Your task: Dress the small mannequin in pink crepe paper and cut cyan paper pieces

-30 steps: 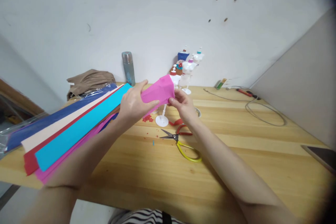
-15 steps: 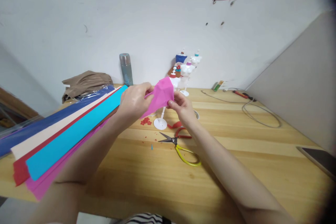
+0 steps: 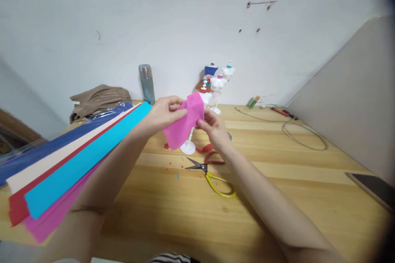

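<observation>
Between the left hand (image 3: 163,113) and right hand (image 3: 217,130), a pink sheet (image 3: 187,123) in both hands' pinch.

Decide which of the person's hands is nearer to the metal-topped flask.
Left. The left hand is in front of the flask, slightly right of it; the right hand is farther right, at the right edge of the pink sheet.
</observation>
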`<state>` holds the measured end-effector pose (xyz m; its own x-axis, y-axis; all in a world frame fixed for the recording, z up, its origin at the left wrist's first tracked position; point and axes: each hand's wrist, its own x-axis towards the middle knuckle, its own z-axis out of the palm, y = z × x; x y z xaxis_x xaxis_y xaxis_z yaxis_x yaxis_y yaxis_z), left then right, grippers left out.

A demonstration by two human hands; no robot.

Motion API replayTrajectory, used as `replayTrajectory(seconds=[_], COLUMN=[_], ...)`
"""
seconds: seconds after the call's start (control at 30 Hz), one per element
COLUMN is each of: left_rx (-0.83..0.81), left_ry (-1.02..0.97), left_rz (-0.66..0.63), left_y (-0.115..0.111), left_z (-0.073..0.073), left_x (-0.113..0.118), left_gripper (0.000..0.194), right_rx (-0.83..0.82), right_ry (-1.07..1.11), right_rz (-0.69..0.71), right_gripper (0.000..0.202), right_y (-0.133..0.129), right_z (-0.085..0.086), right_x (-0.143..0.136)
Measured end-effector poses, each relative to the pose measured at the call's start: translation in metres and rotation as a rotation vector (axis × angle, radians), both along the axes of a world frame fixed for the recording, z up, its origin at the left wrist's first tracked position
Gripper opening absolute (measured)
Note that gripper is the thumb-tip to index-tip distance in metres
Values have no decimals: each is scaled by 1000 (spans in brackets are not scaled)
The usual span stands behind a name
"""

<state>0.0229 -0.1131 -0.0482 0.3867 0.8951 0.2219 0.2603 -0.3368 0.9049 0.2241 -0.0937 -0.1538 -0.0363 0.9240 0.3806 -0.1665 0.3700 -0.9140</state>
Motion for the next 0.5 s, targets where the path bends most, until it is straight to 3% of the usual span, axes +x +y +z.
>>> replayTrajectory(seconds=[0.3, 0.5], left_rx=[-127, -177], left_ry=[-211, -113], left_rz=[-50, -150], left_y=[15, 15], left_z=[-5, -3], left_x=[-8, -14], left_gripper=[24, 31], right_rx=[22, 26], right_ry=[-39, -42], right_rz=[-1, 0], right_gripper=[40, 41], right_y=[2, 2], right_z=[-4, -3], right_x=[2, 2])
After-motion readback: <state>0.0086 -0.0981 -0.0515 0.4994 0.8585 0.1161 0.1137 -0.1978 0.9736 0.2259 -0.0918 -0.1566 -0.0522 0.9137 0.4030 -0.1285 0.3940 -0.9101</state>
